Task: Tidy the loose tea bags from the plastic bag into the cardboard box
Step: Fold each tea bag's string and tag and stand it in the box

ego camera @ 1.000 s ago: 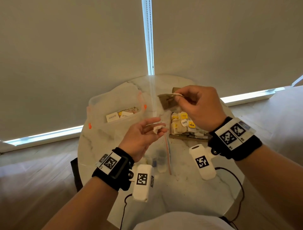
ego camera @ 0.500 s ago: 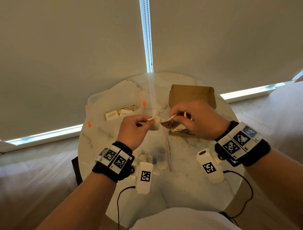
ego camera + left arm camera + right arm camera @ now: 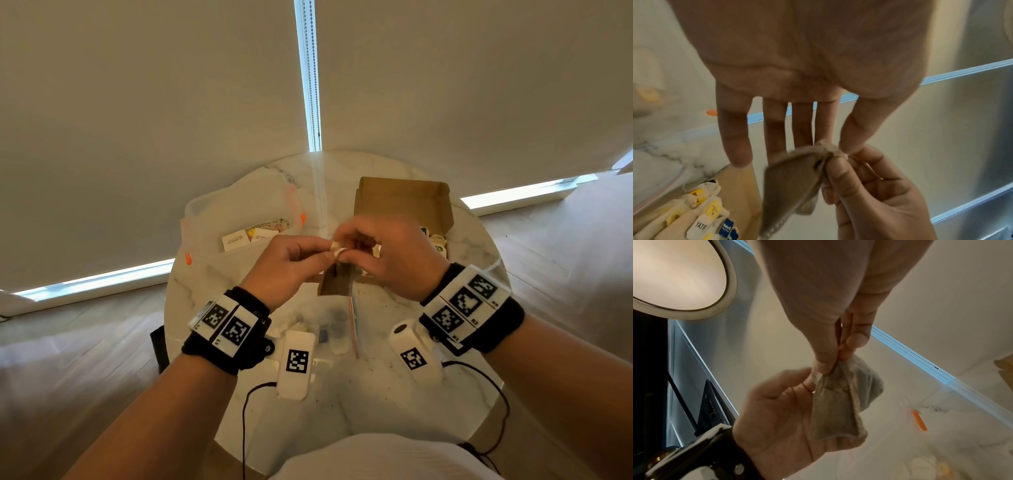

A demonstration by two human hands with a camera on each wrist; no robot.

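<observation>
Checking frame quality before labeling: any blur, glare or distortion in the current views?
Head view: wide-angle bending at the edges, bright window strips, hands sharp. Left wrist view: the tea bag is motion-blurred and the cardboard box below it soft. Right wrist view: a bright ceiling lamp glares at top left, the plastic bag hazy.

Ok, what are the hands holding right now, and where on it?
One brown tea bag, hanging down; the right hand and the left hand both pinch its gathered top end.

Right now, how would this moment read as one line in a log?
phase: handling tea bag | left hand: pinches its top | right hand: pinches its top | cardboard box: open, partly filled
</observation>
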